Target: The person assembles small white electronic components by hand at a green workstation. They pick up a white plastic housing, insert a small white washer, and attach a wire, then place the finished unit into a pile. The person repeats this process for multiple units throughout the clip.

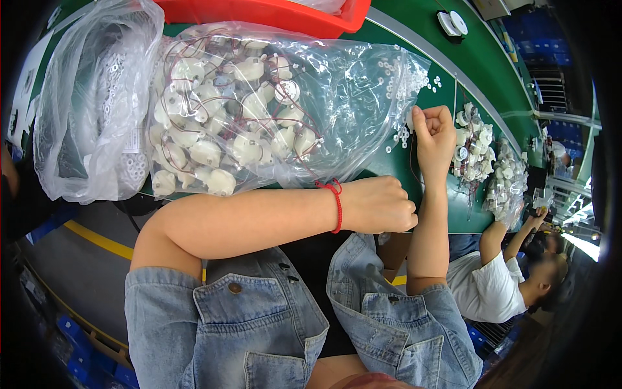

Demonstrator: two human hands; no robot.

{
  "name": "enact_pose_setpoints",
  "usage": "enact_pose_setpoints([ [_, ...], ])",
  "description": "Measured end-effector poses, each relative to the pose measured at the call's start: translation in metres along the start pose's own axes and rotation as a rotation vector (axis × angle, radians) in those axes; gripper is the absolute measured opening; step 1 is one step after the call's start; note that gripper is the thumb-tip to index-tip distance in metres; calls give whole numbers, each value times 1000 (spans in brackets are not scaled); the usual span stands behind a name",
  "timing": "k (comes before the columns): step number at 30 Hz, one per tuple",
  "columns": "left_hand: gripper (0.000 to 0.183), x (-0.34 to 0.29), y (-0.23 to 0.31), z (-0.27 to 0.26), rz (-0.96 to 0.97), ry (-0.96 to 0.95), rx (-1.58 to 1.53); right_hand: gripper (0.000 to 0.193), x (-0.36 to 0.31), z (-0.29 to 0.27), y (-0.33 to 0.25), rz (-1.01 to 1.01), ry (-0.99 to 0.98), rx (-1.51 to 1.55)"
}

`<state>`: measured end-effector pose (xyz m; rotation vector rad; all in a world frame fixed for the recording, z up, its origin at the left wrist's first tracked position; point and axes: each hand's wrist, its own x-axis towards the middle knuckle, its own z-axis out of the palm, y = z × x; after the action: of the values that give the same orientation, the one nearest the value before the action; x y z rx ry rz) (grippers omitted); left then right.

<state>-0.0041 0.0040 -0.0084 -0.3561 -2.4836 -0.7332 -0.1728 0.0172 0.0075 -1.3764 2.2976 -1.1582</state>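
Right hand (pixel 435 137): fingers pinching a small pale piece (pixel 410 117) beside the clear bag's (pixel 350 97) right end, presumably a fitting step needing careful alignment next; left hand (pixel 381 205): nearer, fingers curled, grasp cannot be told.

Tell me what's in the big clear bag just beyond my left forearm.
Through the clear bag show wired cream plastic parts, heaped toward its left side, and a round white piece among them. The heap's lower layers are hidden beneath.

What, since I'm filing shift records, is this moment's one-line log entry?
left hand: curled, contents hidden | right hand: pinching white piece | nearby: clear bag of parts, red bin, loose white rings
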Motion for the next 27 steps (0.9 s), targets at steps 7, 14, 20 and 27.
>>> enact_pose_setpoints([
  [7, 7, 0, 0, 1, -7, 4, 4, 27, 1, 0, 2, -25, 6, -31],
  [14, 6, -1, -1, 2, -11, -4, -28, 28, -1, 0, -5, -76, -10, -96],
  [20, 6, 0, 0, -1, -15, -7, -33, 30, 2, 0, -15, -112, -54, -221],
  [27, 6, 1, 0, 0, -14, -9, -33, 28, -1, 1, -18, -141, -64, -256],
])
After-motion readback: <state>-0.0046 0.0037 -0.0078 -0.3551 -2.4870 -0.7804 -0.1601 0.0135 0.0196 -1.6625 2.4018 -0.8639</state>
